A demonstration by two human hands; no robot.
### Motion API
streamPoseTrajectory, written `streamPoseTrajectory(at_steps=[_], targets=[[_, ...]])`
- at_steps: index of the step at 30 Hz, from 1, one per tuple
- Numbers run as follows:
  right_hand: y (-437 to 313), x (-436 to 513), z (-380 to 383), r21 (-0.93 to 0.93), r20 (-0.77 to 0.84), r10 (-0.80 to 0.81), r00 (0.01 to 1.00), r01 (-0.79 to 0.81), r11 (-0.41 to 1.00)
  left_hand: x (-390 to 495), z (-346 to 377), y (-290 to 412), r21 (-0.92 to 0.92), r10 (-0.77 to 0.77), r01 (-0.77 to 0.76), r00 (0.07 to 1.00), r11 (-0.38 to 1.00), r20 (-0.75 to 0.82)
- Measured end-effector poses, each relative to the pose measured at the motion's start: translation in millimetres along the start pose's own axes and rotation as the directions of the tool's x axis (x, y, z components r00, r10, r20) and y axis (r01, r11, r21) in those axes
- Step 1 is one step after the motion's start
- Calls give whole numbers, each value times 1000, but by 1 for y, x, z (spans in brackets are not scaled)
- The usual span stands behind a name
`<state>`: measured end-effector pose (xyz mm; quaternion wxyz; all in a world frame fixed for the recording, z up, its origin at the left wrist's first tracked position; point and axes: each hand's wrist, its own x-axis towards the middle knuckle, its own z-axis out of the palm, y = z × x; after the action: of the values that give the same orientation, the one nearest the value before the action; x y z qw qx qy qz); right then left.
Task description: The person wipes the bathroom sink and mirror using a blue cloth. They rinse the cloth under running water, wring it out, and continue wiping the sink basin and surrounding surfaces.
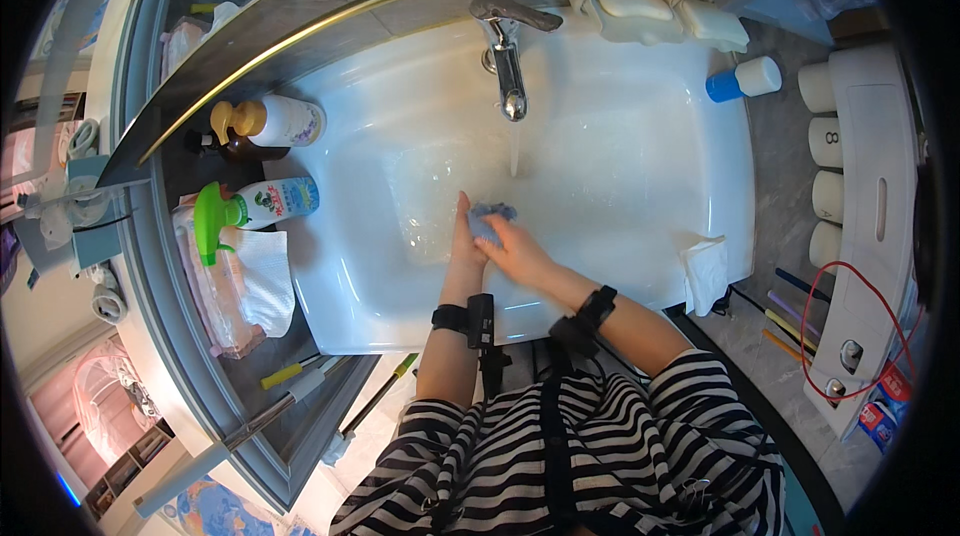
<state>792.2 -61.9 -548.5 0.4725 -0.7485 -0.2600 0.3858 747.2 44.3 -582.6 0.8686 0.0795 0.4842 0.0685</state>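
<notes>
Over the white washbasin (622,191), a crumpled bluish-grey cloth (489,222) lies between my two hands. My right hand (517,251) grips it with bent fingers and presses it against the palm of my left hand (466,232), whose fingers point up and look extended. Water runs in a thin stream from the chrome faucet (513,85), beyond and slightly right of the hands. The cloth partly hides the left palm. Each wrist wears a black strap with a small device.
Left of the basin stand a pump bottle (289,121), a green-topped spray bottle (281,202) and a pack of tissues (217,288). Soap dishes (637,10) are behind at right. A blue bottle with a white cap (742,79) and a folded white cloth or tissue (705,273) rest at the right rim.
</notes>
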Motion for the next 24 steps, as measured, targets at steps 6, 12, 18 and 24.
streamPoseTrajectory(at_steps=[6, 12, 18, 24], targets=[[-44, -10, -6, -138, 150, -19, 988, 40, 990, -10, -11, 11, 146, 97, -110, 991, 983, 92], [-12, 24, -3, -490, 30, -113, 993, 113, 864, -8, -11, 0, -45, -131, 131, 991, 990, 5], [28, 31, -60, -579, -86, 137, 987, -161, 799, -17, -8, 0, 688, 217, -149, 976, 710, -13], [27, 2, -127, -650, -166, 258, 952, -302, 697, -14, -49, 39, 929, 540, -192, 768, -317, 343]])
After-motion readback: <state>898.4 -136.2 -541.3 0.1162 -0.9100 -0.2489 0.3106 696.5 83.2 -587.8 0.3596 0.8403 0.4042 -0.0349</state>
